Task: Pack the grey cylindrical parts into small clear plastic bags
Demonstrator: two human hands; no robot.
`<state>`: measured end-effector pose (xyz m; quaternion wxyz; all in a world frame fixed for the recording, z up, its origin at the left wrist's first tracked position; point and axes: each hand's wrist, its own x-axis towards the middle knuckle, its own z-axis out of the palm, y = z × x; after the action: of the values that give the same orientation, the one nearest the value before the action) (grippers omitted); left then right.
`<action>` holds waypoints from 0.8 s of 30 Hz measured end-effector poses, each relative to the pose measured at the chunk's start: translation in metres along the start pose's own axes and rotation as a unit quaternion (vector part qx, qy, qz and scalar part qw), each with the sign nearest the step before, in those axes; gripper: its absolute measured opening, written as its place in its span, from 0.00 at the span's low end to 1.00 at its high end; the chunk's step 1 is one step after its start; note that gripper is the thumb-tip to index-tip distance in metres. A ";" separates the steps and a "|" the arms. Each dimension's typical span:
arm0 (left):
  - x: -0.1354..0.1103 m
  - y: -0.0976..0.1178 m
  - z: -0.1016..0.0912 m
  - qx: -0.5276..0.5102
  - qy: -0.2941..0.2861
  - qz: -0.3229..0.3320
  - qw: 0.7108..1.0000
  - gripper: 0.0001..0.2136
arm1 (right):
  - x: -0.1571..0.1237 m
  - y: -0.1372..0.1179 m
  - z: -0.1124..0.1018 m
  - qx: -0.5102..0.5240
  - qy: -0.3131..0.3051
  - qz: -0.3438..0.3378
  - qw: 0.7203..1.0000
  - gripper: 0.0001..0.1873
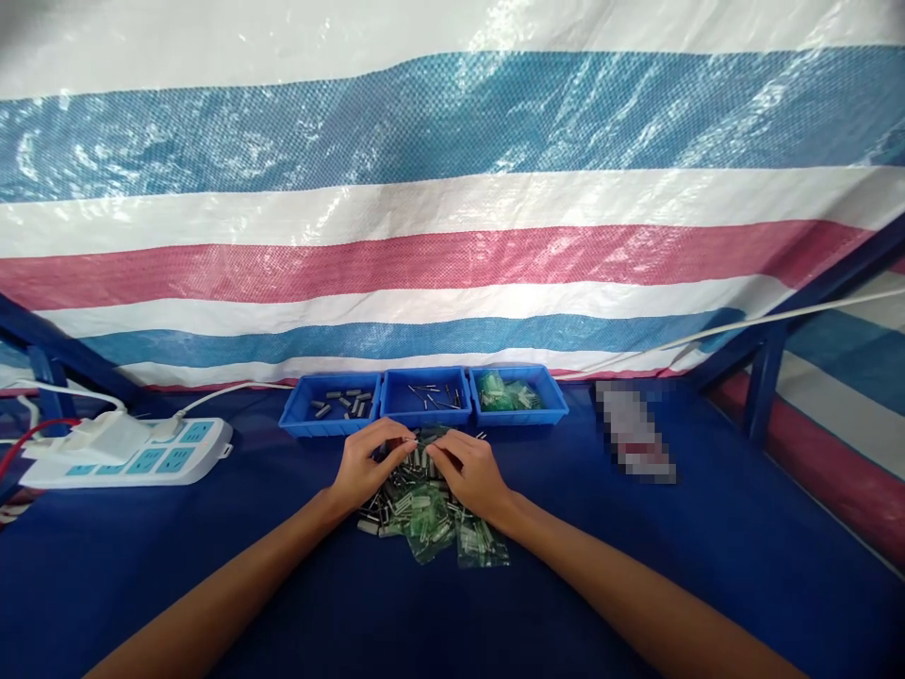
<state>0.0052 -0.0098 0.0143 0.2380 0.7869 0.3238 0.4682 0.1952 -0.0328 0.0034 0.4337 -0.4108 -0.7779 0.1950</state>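
Note:
My left hand (368, 464) and my right hand (470, 471) meet over a heap of small metal cylinders and green plastic bags (424, 514) on the blue table cloth. The fingertips of both hands are pinched together around a tiny part I cannot make out. Behind the heap stand three blue trays side by side. The left tray (331, 404) holds several grey metal cylinders. Thin metal pins lie in the middle tray (425, 394). The right tray (519, 394) holds green plastic pieces.
A white power strip (134, 455) with plugged-in white and red cables lies at the left. A blurred-out flat object (634, 432) lies to the right of the trays. A striped tarpaulin (452, 207) hangs behind, with blue frame bars at both sides.

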 end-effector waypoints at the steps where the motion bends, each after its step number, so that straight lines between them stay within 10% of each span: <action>1: 0.000 0.000 0.000 0.002 -0.001 0.001 1.000 0.03 | 0.000 0.000 0.000 0.000 -0.002 0.001 1.000 0.14; 24: -0.004 -0.002 0.003 -0.007 0.040 -0.054 0.998 0.05 | 0.001 -0.002 -0.002 -0.017 0.015 0.025 0.999 0.18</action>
<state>0.0062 -0.0119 0.0094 0.2557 0.7473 0.3718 0.4877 0.1956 -0.0330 0.0063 0.4329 -0.4405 -0.7641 0.1866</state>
